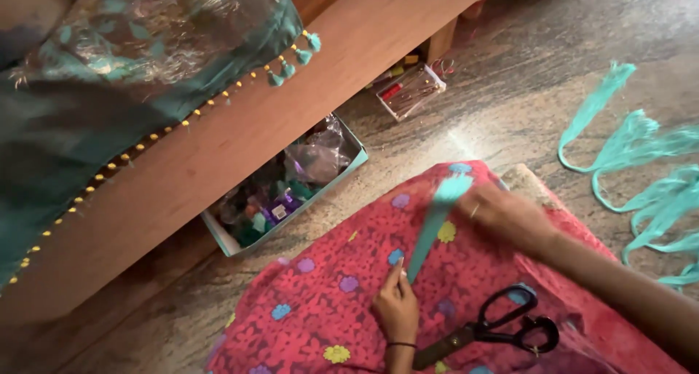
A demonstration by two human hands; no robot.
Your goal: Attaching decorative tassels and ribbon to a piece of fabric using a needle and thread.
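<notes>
A teal bundle of threads stretches across my lap, which is covered by pink flowered cloth. My left hand pinches the bundle's lower end. My right hand, blurred by motion, grips the upper end near its frayed tip. Black-handled scissors lie on the cloth just right of my left hand, under my right forearm.
More teal thread strands lie on the stone floor at right. A teal saree with tassels drapes over a wooden bench. Under the bench stand a box of plastic packets and a small clear box.
</notes>
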